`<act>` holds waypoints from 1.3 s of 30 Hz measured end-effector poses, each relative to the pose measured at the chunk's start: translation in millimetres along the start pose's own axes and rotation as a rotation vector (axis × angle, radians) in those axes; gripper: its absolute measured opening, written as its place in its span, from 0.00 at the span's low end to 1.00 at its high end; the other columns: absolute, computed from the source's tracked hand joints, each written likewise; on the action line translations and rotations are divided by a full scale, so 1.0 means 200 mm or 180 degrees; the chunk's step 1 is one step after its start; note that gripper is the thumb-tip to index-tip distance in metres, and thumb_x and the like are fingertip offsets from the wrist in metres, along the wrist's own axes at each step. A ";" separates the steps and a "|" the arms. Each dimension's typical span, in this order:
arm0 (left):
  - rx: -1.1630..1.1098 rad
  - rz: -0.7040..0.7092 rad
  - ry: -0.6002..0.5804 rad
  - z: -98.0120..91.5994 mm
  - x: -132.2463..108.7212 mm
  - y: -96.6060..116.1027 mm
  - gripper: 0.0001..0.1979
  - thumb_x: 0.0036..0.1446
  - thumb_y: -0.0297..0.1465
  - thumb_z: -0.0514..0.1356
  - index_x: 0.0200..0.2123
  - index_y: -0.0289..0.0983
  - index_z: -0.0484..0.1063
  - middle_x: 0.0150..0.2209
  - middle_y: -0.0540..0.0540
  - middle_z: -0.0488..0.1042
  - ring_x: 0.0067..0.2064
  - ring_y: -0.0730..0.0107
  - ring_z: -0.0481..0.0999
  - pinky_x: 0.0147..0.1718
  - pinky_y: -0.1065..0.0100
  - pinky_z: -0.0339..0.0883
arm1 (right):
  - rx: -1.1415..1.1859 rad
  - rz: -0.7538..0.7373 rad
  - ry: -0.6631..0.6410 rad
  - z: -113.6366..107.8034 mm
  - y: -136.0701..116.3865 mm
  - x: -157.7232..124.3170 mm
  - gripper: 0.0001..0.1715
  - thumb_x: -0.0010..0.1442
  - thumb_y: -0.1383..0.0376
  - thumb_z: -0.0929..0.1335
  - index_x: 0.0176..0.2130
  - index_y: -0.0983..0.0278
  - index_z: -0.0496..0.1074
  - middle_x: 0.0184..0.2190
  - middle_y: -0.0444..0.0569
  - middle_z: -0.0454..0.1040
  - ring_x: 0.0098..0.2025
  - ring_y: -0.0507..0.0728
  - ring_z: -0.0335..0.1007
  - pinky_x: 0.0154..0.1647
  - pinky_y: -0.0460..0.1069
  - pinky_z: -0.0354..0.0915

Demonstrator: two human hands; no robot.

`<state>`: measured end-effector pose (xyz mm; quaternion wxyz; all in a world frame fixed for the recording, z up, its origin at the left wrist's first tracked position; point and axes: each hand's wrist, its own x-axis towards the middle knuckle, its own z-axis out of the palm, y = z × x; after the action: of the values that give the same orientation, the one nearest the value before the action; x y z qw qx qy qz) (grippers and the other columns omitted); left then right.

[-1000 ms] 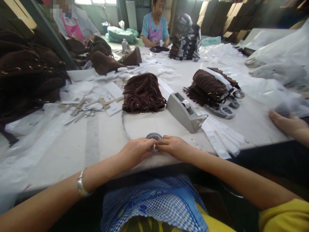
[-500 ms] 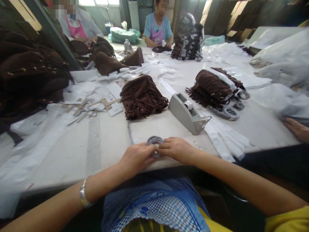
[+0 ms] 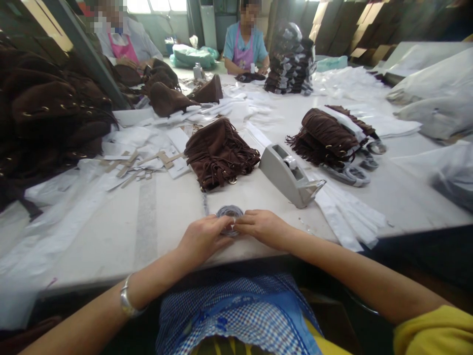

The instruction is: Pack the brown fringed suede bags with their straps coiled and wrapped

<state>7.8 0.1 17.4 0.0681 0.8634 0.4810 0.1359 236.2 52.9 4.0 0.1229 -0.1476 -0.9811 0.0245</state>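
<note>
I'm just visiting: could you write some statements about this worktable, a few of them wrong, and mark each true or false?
1. The left hand and right hand both hold the grey coil. True.
2. The bracelet is on the right wrist. False: it is on the left.
3. The tape dispenser stands right of the bag nearest the coil. True.
4. The person in blue wears a yellow apron. False: it is purple.

No text, label or number can be read, the pale marks (image 3: 242, 300) on the blue checked apron (image 3: 236, 311) being too blurred to be deciphered.
</note>
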 end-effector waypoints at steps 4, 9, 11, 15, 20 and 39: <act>0.0325 0.0575 0.0019 -0.05 -0.02 -0.10 0.13 0.61 0.32 0.62 0.49 0.40 0.71 0.37 0.47 0.79 0.39 0.64 0.76 0.36 0.68 0.68 | 0.0023 -0.0270 -0.0064 -0.03 0.07 0.01 0.14 0.67 0.69 0.64 0.50 0.63 0.75 0.47 0.48 0.78 0.42 0.56 0.71 0.43 0.49 0.67; 0.0366 0.0283 0.0308 -0.03 -0.05 -0.10 0.07 0.61 0.35 0.62 0.39 0.38 0.73 0.30 0.48 0.78 0.34 0.65 0.75 0.32 0.69 0.66 | -0.0046 0.0163 -0.0097 -0.04 0.02 0.09 0.18 0.65 0.61 0.68 0.53 0.65 0.72 0.46 0.52 0.78 0.42 0.58 0.72 0.41 0.50 0.68; 0.0338 0.0039 0.0392 -0.01 -0.06 -0.07 0.09 0.61 0.39 0.62 0.38 0.39 0.73 0.30 0.49 0.78 0.33 0.66 0.76 0.31 0.70 0.66 | -0.0077 0.0344 -0.0138 -0.02 -0.03 0.12 0.16 0.65 0.62 0.68 0.51 0.65 0.73 0.44 0.53 0.78 0.42 0.58 0.72 0.40 0.50 0.67; 0.0276 -0.0438 0.0412 0.00 -0.07 -0.04 0.11 0.59 0.40 0.63 0.41 0.40 0.72 0.30 0.49 0.76 0.31 0.68 0.76 0.30 0.71 0.66 | -0.0098 0.0389 -0.0232 0.01 -0.07 0.17 0.15 0.66 0.65 0.67 0.52 0.65 0.72 0.45 0.52 0.77 0.44 0.58 0.73 0.39 0.49 0.67; -0.0495 -0.0805 0.0566 0.00 -0.12 -0.02 0.13 0.58 0.37 0.64 0.46 0.41 0.73 0.33 0.48 0.77 0.33 0.67 0.77 0.35 0.69 0.70 | 0.0248 0.0517 -0.0199 0.01 -0.06 0.19 0.12 0.65 0.62 0.67 0.48 0.62 0.75 0.41 0.50 0.79 0.39 0.57 0.75 0.36 0.47 0.66; -0.5528 -0.2703 0.1814 -0.08 -0.30 0.12 0.19 0.57 0.42 0.65 0.46 0.36 0.78 0.44 0.41 0.81 0.44 0.62 0.80 0.47 0.65 0.72 | 0.3043 0.1920 0.1527 0.15 -0.44 0.42 0.10 0.57 0.58 0.73 0.39 0.60 0.79 0.34 0.47 0.80 0.31 0.56 0.74 0.32 0.49 0.70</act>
<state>-8.2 -64.2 28.7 0.5989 0.2074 0.4817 0.6052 127.0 -6.8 2.2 0.3806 -0.3487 -0.7215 0.4615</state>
